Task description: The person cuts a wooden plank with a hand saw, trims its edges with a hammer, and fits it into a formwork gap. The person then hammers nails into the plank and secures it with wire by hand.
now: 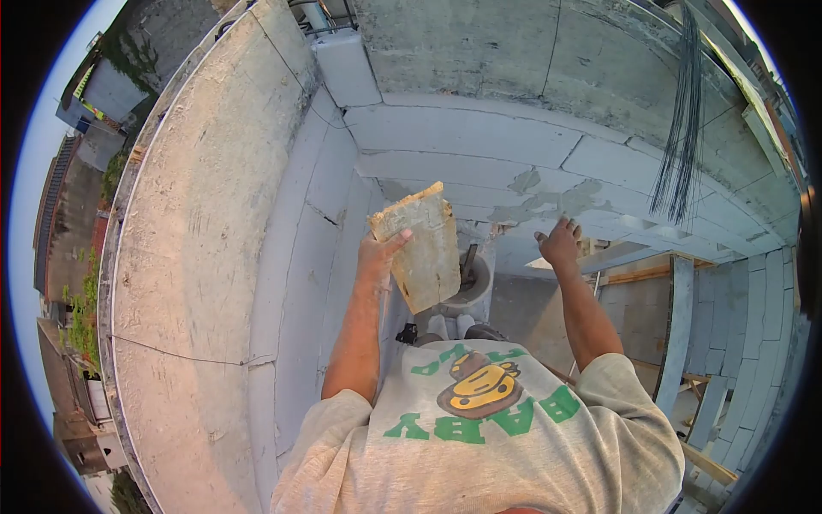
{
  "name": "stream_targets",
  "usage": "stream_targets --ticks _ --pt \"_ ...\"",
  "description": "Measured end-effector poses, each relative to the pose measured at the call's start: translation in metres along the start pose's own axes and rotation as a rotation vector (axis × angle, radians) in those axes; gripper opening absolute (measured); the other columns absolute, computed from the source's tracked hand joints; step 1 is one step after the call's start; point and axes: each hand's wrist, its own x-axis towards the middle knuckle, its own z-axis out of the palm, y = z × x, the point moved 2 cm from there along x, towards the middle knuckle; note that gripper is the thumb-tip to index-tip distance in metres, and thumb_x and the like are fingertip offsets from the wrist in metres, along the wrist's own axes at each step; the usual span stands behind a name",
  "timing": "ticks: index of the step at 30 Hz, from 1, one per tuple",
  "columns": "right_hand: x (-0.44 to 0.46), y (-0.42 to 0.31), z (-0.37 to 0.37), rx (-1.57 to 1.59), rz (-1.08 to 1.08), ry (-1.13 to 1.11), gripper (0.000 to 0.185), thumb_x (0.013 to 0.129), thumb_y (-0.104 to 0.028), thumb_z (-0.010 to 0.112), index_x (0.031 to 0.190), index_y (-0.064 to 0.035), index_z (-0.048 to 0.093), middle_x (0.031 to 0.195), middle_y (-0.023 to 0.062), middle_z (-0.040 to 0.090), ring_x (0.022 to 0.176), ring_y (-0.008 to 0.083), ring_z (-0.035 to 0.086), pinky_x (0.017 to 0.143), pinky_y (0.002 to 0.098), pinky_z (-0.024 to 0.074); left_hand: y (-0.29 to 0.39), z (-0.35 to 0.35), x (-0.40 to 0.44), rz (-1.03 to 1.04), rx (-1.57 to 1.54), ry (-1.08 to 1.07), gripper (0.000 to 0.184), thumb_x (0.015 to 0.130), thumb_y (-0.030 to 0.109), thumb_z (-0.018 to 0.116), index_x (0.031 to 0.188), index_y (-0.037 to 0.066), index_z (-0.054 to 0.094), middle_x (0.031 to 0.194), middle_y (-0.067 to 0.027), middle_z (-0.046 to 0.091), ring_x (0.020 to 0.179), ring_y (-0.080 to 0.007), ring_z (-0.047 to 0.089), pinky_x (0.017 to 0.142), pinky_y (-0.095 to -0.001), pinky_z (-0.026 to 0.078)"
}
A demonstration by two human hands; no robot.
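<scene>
My left hand (384, 255) grips a flat, worn piece of board (428, 248) by its left side, with the thumb over its face. The board is tilted, and its top edge is ragged and yellowish. My right hand (561, 243) is held out toward the pale block wall (462, 133), thumb apart from the fingers, with nothing visible in it. I cannot tell whether its fingertips touch the wall. Grey mortar patches (535, 206) mark the blocks near that hand. Below and between my hands stands a bucket (484, 295) with a dark-handled tool (467, 264) in it, partly behind the board.
A thick concrete ledge (193, 257) runs along my left, with a drop to buildings beyond. A bundle of thin wires (676, 128) hangs over the wall at upper right. On the right are an upright post (675, 330) and wooden beams (638, 274) beside an opening.
</scene>
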Motion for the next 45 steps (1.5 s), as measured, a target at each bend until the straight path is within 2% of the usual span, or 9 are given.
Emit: stream_targets --ticks 2,4,7,12,15,18,24,30,45 --pt "0.003 -0.034 -0.005 0.205 -0.144 0.075 0.076 0.079 -0.034 0.073 0.135 0.0023 0.036 0.116 0.0258 0.06 0.102 0.0392 0.061 0.089 0.0458 0.0475 0.006 -0.001 0.014 0.027 0.018 -0.041 0.049 0.074 0.019 0.081 0.112 -0.001 0.059 0.103 -0.0078 0.065 0.092 -0.0164 0.062 0.082 -0.0302 0.05" --pt "0.007 -0.115 -0.054 0.856 -0.211 -0.438 0.069 0.08 -0.033 0.073 0.133 -0.0016 0.044 0.107 0.0198 0.064 0.094 0.0312 0.064 0.087 0.0401 0.0487 0.02 0.002 0.025 0.055 0.027 -0.098 0.052 0.073 0.02 0.082 0.114 -0.001 0.058 0.105 -0.008 0.064 0.096 -0.0168 0.061 0.086 -0.0308 0.049" --pt "0.029 -0.177 -0.084 0.965 -0.133 -0.476 0.051 0.081 -0.029 0.073 0.121 -0.0033 0.055 0.098 0.0134 0.066 0.087 0.0221 0.063 0.083 0.0339 0.0484 0.064 0.015 0.045 0.147 0.041 -0.157 0.056 0.075 0.023 0.081 0.118 -0.002 0.055 0.107 -0.0093 0.063 0.101 -0.018 0.06 0.089 -0.0319 0.047" --pt "0.111 -0.233 -0.133 1.174 -0.191 -0.223 0.028 0.082 -0.016 0.072 0.1 0.0005 0.059 0.081 0.0049 0.062 0.076 0.0114 0.055 0.074 0.0267 0.0468 0.12 0.018 0.074 0.544 0.195 0.259 0.067 0.078 0.035 0.078 0.124 -0.005 0.05 0.116 -0.0172 0.058 0.109 -0.0216 0.056 0.091 -0.0334 0.046" --pt "0.16 -0.281 -0.162 1.302 -0.277 -0.016 0.023 0.081 -0.013 0.072 0.095 0.0005 0.059 0.076 0.0026 0.059 0.072 0.0092 0.051 0.069 0.0249 0.0447 0.089 0.005 0.098 0.354 0.087 0.307 0.077 0.078 0.053 0.072 0.126 -0.002 0.048 0.127 -0.0168 0.051 0.123 -0.0261 0.046 0.101 -0.0389 0.039" --pt "0.199 -0.321 -0.169 1.141 -0.332 0.061 0.021 0.082 -0.011 0.071 0.095 -0.0002 0.059 0.076 0.0029 0.06 0.071 0.0083 0.05 0.067 0.0245 0.0435 0.053 0.004 0.14 -0.042 0.045 0.172 0.086 0.079 0.063 0.065 0.132 -0.001 0.042 0.132 -0.0174 0.048 0.128 -0.0298 0.041 0.105 -0.046 0.034" --pt "0.257 -0.359 -0.145 1.116 -0.34 0.146 0.025 0.08 -0.017 0.072 0.096 -0.0015 0.06 0.078 0.0106 0.065 0.071 0.0145 0.059 0.067 0.0282 0.0462 0.086 0.008 0.234 0.017 -0.353 0.199 0.083 0.083 0.062 0.06 0.137 0.003 0.037 0.137 -0.0112 0.047 0.13 -0.0318 0.04 0.106 -0.0472 0.035" --pt "0.264 -0.377 -0.169 0.334 -0.284 0.14 0.043 0.085 -0.039 0.065 0.091 0.0035 0.063 0.08 0.0239 0.066 0.078 0.0397 0.066 0.069 0.0428 0.0522 0.119 0.012 0.264 0.22 -0.699 0.126 0.081 0.08 0.046 0.073 0.138 0.004 0.035 0.136 -0.0099 0.047 0.124 -0.0237 0.048 0.107 -0.0372 0.04" --pt "0.269 -0.385 -0.186 0.146 -0.307 0.169 0.045 0.086 -0.041 0.061 0.082 0.0041 0.065 0.069 0.0216 0.066 0.068 0.0379 0.067 0.062 0.0451 0.054 0.121 0.01 0.275 0.208 -0.519 0.234 0.082 0.076 0.057 0.072 0.129 0.001 0.045 0.128 -0.0109 0.052 0.119 -0.0258 0.052 0.101 -0.046 0.045"
